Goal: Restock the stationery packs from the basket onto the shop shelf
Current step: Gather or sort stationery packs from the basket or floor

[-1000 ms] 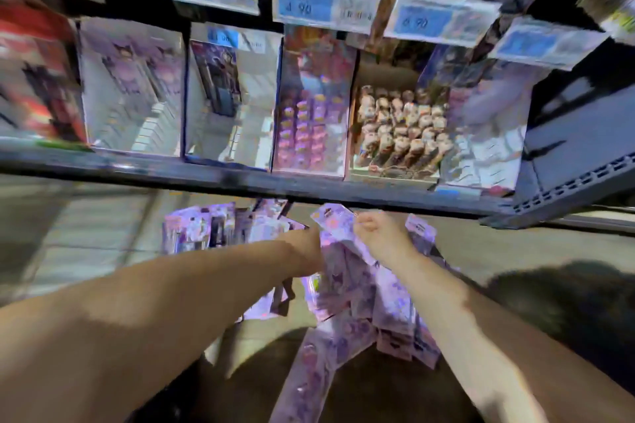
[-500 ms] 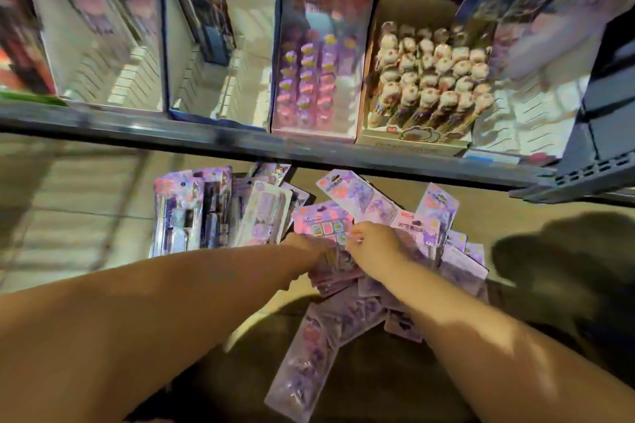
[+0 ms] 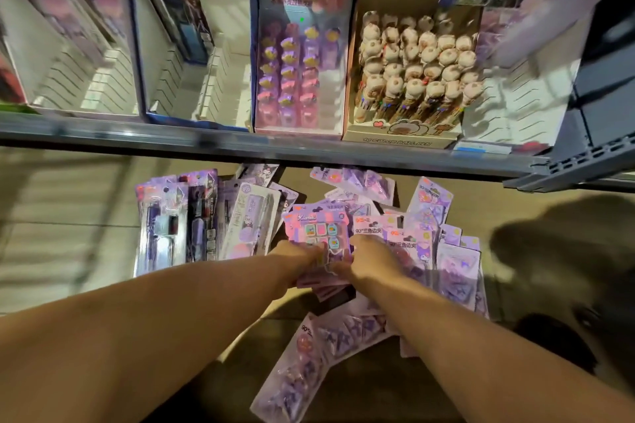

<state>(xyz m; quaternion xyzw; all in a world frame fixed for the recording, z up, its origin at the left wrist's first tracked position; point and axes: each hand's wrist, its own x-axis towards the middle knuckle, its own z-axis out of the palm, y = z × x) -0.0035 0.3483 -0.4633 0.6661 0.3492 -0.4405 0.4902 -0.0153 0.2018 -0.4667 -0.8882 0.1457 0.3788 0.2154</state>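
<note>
"Stationery packs [image 3: 426, 213]: location?"
"Heaped below the shelf [image 3: 240, 144]; the basket under them cannot be made out. The left hand [image 3: 295, 256] and right hand [image 3: 372, 259] grip one small stack [image 3: 318, 227], fingers curled round it."
"Risk?"
"Likely slippage: glossy packs may fan out and drop when lifted. Loose packs may also snag the shelf edge. Square the stack first."

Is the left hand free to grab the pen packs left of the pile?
Probably not yet: the left hand grips the pink packs, though the pen packs sit uncovered just beside it.
</note>
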